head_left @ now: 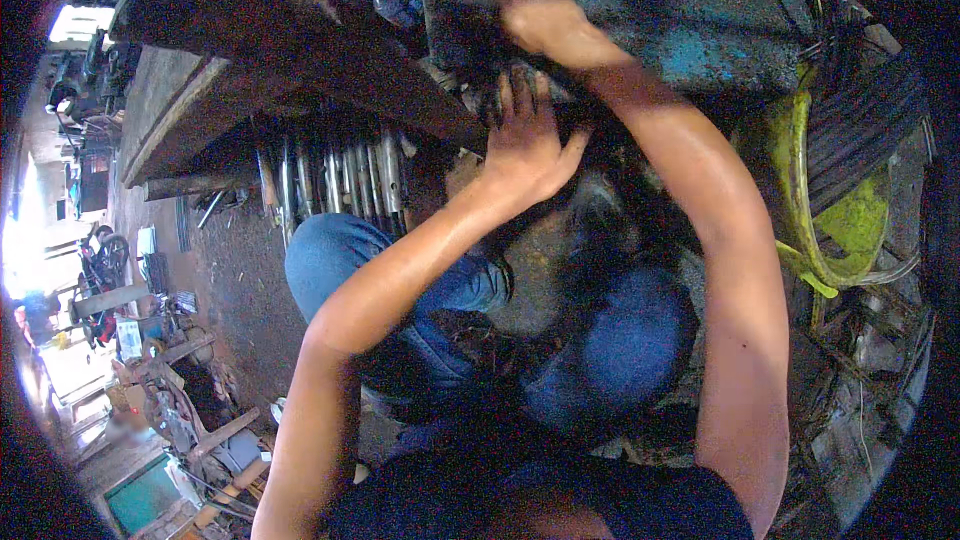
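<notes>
A large dark, grimy metal block (690, 50) with worn bluish patches fills the far middle. My left hand (525, 145) lies palm down at its near-left edge. Its fingers are stretched out and spread, with dark-smudged tips against a blackened part. Farther off, my right hand (550, 25) rests over the block's top with its fingers curled in. What those fingers hold, if anything, is hidden in the dark. Both arms reach forward over my bent knees in blue jeans (335, 255).
Several metal rods (350, 175) lie left of my hands, under a heavy rusty beam (330, 70). On the right sits a yellow container (800, 190) beside dark coiled cable (865, 130). A clear plastic bottle (400, 7) lies behind the beam. Wood scraps and a parked motorcycle (105, 255) are far left.
</notes>
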`<state>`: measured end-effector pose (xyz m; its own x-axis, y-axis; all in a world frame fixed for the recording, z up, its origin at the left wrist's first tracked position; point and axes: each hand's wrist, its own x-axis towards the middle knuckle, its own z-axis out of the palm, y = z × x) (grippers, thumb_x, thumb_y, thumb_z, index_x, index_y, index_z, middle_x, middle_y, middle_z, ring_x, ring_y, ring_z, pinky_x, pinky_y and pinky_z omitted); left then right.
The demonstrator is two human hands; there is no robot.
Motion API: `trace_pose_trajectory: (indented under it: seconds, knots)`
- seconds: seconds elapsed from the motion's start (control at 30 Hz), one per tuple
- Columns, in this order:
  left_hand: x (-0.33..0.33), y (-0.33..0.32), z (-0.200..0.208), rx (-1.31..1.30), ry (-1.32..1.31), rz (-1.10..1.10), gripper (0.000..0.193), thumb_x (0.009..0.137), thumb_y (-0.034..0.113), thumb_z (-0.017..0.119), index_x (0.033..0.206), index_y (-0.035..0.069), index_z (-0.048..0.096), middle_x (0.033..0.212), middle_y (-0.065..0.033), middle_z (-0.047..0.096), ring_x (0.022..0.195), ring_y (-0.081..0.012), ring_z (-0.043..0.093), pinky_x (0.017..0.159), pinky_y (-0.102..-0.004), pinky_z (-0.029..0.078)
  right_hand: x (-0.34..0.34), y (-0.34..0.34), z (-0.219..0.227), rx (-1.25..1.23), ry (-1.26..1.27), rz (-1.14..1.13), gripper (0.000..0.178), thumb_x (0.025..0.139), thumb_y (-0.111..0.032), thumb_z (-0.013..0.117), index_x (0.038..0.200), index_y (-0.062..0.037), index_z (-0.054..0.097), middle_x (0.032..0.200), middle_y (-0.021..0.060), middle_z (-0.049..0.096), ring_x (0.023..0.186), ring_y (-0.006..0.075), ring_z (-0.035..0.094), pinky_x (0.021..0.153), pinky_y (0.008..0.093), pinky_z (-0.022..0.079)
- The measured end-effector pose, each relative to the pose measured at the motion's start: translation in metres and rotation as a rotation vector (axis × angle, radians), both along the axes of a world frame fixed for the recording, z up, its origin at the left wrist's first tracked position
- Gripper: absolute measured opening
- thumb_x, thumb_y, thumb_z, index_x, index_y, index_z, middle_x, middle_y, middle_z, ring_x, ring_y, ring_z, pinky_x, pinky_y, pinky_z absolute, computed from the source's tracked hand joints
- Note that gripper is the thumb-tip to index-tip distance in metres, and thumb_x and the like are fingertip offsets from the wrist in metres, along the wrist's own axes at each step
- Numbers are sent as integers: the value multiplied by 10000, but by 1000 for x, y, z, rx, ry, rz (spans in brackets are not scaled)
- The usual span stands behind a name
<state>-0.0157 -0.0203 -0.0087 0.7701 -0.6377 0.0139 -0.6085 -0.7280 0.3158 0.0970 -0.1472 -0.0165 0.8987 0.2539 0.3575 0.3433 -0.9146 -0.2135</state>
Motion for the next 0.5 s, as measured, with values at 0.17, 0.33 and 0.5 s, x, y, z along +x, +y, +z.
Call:
trace_pose_trajectory:
  seconds: [0.17, 0.33, 0.5]
  knots:
    - [5, 0, 0, 27, 138, -78, 762, 802, 407, 432, 1266, -123, 140, 1312, -340, 143, 1243, -466, 90, 1017, -524, 101, -3, 6, 1, 127, 205, 209, 244, 747, -191, 469, 908, -19, 536, 710, 163, 593, 661, 342, 588, 619, 420, 477]
    - [1, 0, 1, -2, 26, -13, 733, 803, 399, 430, 1247, -131, 188, 1300, -346, 169, 1232, -478, 104, 1017, -525, 105, 5, 10, -4, -12, 181, -56, 242, 795, -213, 435, 914, -20, 522, 701, 166, 592, 659, 323, 596, 613, 406, 485]
    - [6, -1, 2, -112, -45, -2, 713, 795, 426, 449, 1220, -114, 258, 1280, -348, 212, 1216, -478, 162, 992, -533, 166, 8, 7, -8, 150, 148, 79, 248, 810, -216, 429, 952, -30, 510, 785, 177, 586, 704, 318, 589, 642, 431, 470]
